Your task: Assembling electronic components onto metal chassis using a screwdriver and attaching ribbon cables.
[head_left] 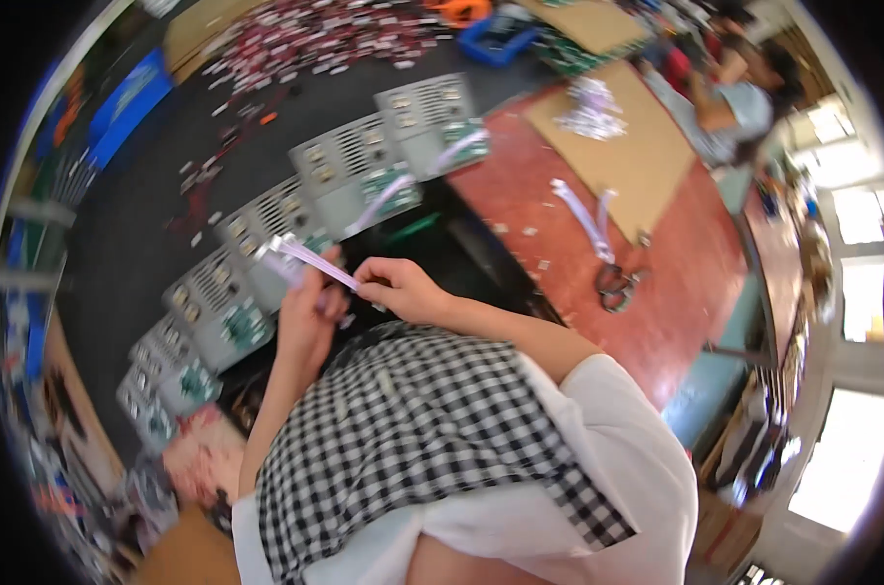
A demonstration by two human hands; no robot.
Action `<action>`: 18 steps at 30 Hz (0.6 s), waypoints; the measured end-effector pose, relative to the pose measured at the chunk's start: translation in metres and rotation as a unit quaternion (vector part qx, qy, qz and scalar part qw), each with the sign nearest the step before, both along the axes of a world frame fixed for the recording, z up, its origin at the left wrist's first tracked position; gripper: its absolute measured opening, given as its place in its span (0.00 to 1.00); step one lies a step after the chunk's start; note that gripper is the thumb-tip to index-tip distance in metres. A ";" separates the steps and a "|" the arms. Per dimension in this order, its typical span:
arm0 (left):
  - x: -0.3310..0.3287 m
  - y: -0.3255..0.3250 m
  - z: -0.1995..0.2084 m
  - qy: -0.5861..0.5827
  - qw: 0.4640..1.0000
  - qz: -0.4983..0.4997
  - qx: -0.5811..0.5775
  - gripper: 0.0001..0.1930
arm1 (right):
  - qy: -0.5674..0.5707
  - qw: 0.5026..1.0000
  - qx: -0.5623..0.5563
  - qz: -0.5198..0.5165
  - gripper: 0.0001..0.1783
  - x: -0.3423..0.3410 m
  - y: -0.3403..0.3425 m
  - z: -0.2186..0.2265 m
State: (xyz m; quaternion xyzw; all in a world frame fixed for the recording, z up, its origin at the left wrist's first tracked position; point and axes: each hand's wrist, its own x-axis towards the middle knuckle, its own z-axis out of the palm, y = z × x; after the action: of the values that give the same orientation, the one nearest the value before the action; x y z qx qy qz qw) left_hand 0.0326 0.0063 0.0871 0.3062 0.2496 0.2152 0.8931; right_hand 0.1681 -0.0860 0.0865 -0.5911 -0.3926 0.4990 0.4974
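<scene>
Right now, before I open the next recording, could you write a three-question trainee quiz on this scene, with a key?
1. What does the right hand pinch?
2. True or false: the loose pile of lilac cables lies on the black tabletop.
3. The grey slotted metal panels carry circuit boards coloured: a) red b) green c) yellow

Key: 1. lilac cabling; 2. false, the pile lies on a brown cardboard sheet; 3. b.

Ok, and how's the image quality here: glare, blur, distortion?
Head view: the window at lower right is blown out to white; head view: the red wire heap looks smeared, perhaps by motion; head view: the lilac cables and left hand are soft, the checked cloth clearer; head view: fisheye bending toward the rim, black corners.
</scene>
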 end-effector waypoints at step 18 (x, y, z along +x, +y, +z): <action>-0.078 -0.002 -0.019 0.206 0.959 -0.077 0.180 0.12 | -0.614 0.752 0.221 0.088 0.11 -0.050 0.050 0.008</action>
State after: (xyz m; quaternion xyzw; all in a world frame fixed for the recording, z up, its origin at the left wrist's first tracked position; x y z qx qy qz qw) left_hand -0.0454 0.0041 0.0680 0.5182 0.3611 0.1197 0.7660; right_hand 0.1182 -0.0360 0.0949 -0.6068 -0.7633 -0.0305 0.2198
